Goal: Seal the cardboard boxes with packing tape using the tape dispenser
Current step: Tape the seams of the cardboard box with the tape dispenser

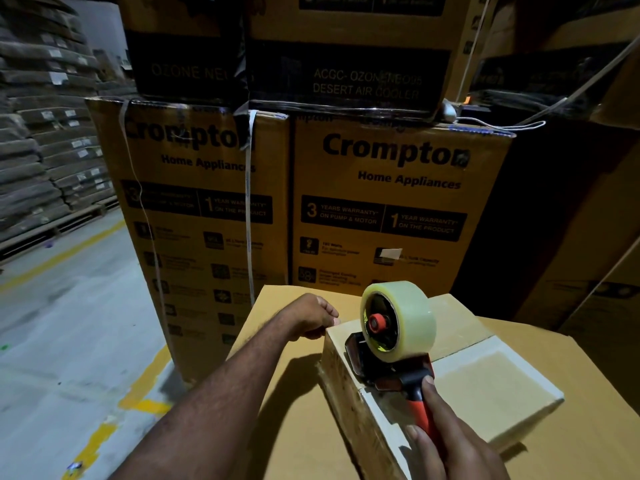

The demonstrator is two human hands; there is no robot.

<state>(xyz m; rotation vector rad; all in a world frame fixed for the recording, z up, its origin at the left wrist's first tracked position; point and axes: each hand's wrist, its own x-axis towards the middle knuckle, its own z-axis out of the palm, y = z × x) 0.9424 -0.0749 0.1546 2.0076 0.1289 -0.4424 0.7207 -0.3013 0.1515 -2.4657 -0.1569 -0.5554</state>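
Cardboard cartons (398, 202) behind are printed "Crompton Home Appliances", "3 YEARS WARRANTY". Dispenser (391, 344) is set on box (485, 386) top, long axis fwd, nose pointed away, handle twd person. Handle is gripped by R hand (446, 438); L hand (311, 317) is curled at far corner, hold can't be told.

Orange-handled tape dispenser (391, 362) with clear roll (412, 317) atop small cardboard box (485, 382)

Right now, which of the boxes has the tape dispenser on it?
The small plain box, atop the wider plain box. The dispenser sits on its top, gripped by the right hand; the Crompton boxes behind are printed.
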